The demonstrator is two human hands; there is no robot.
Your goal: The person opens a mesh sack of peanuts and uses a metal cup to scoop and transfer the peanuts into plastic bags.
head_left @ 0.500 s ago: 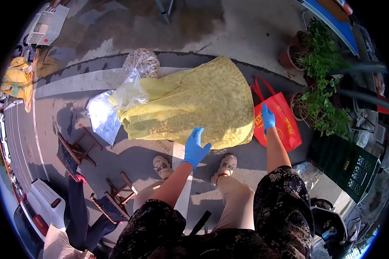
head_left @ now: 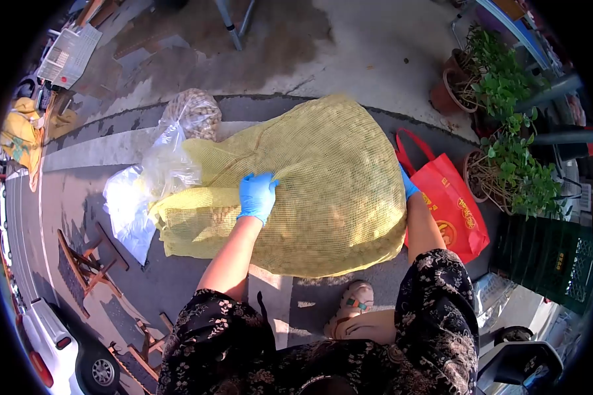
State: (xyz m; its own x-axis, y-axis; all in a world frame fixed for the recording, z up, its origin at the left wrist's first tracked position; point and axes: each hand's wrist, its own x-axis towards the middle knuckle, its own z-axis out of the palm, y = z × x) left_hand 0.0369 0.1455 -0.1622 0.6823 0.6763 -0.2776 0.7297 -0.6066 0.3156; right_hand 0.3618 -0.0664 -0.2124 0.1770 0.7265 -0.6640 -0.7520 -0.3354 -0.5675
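Observation:
A large yellow mesh sack (head_left: 336, 178) lies on its side in front of me, bulging at its right end with pale lumpy contents that show faintly through the weave. My left hand (head_left: 257, 196), in a blue glove, is closed on a fold of the netting near the middle. At the sack's right end, my right hand (head_left: 408, 183), also gloved in blue, presses against its side; its fingers are mostly hidden. Just beside that hand is a red tote bag (head_left: 451, 204) with yellow print. A clear plastic bag (head_left: 192, 113) of small tan pieces touches the sack's left end.
A shiny white plastic sheet (head_left: 128, 207) lies at left. Wooden folding stools (head_left: 89, 266) stand nearer me on that side. Potted plants (head_left: 454, 89) and a dark green crate (head_left: 547, 260) line the right. A white car (head_left: 59, 349) is at lower left.
My left hand has moved forward onto the sack and closed on its netting. My right hand has come in against the sack's right end. The sack now looks nearer.

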